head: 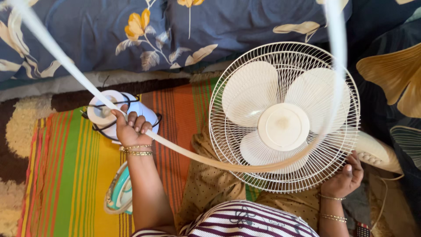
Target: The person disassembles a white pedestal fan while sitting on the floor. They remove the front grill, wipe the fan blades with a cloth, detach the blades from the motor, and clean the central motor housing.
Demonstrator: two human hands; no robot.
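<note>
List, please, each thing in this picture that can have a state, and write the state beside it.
Left hand: shut on the white strip.
White strip: pulled out, running across the fan.
Right hand: fingers on the fan's lower right rim.
White fan: lying with its grille up, blades not blurred.
White device with a black cord: cord wound around it.

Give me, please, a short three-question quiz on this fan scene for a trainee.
1. True or false: the left hand grips the white fan base.
2. Where is the right hand? A) on the pillow B) at the lower rim of the fan guard C) on the clothes iron
3. What colour is the rug's widest stripe beside the iron?

Key: 1 true; 2 B; 3 yellow.
</note>
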